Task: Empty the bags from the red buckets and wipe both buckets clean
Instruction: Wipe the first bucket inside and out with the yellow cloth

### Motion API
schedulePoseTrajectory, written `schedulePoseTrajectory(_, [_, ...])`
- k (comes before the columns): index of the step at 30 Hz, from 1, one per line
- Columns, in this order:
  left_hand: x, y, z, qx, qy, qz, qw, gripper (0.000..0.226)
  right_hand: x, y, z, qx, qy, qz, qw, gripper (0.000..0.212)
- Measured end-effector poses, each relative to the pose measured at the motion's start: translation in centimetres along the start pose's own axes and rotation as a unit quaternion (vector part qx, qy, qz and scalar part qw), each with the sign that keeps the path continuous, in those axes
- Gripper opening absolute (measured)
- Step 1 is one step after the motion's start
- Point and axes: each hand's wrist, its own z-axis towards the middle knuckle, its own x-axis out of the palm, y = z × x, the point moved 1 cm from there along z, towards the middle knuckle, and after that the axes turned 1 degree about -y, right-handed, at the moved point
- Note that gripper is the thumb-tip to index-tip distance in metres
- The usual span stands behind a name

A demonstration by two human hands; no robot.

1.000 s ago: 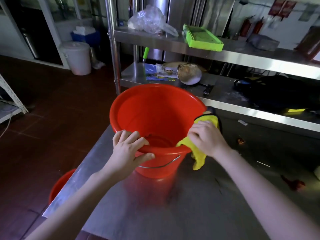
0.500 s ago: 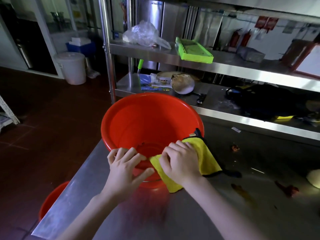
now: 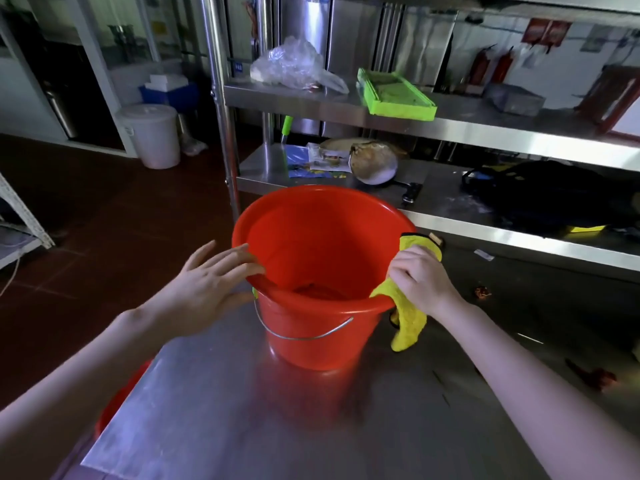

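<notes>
While wiping goes on at the rim, laid out left to right:

Second bucket (image 3: 119, 398): red, low on the floor beside the desk's left edge, mostly hidden under the desk; easy to kick or overlook, not yet seen to.

Left hand (image 3: 207, 282): grip apart, fingers spread flat, only fingertips touching the left rim; weak brace, likely to slip off if the bucket turns.

Red bucket (image 3: 320, 258): upright on the desk near its left corner, no bag inside, something dark red low at the bottom, too dim to name; could slide or tip off the near-left edge under a sideways push from the wiping.

Handle (image 3: 304, 332): wire bail hanging down the front wall; could snag the cloth.

Yellow cloth (image 3: 408, 323): draped over the right rim, tail dangling outside; may drag through crumbs.

Right hand (image 3: 420, 275): grip clamped on the cloth against the rim.

Desk (image 3: 242, 427): steel, slick-looking.

Scraps (image 3: 483, 292): reddish bits right of the bucket, apt to dirty the cloth.

Shelf (image 3: 467, 216): just behind, crowding any backward swing.
</notes>
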Motion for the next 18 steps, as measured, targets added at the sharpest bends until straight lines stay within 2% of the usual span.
schedulePoseTrajectory(2, [0.2,-0.3,1.3,0.011,0.015,0.044,0.999,0.054,0.3,0.1,0.5,0.002,-0.002,0.0,1.0,0.051])
schedulePoseTrajectory(4, [0.6,-1.5,1.8,0.021,-0.021,0.055,0.998,0.045,0.1,-0.4,0.8,0.005,0.003,-0.012,1.0,0.047])
schedulePoseTrajectory(7, [1.9,-4.9,0.6,0.036,-0.089,0.004,0.995,0.037,-0.8,-0.9,1.6,0.033,0.006,0.007,0.999,0.038])
schedulePoseTrajectory(10, [3.0,-8.9,-0.6,-0.011,-0.133,-0.073,0.988,0.036,-1.2,1.7,1.7,0.113,-0.009,0.042,0.993,0.054])
schedulePoseTrajectory(12, [3.2,-10.1,-0.5,-0.047,-0.15,-0.081,0.984,0.036,-0.9,4.1,0.4,0.147,-0.018,0.036,0.988,0.056])
schedulePoseTrajectory(15, [2.8,-10.8,-0.1,-0.066,-0.149,-0.07,0.984,0.036,0.8,8.0,-3.5,0.135,-0.059,-0.007,0.989,0.052])
schedulePoseTrajectory(18, [2.4,-12.1,0.0,-0.082,-0.143,-0.068,0.984,0.025,3.4,13.6,-6.4,0.087,-0.096,-0.084,0.988,0.041])
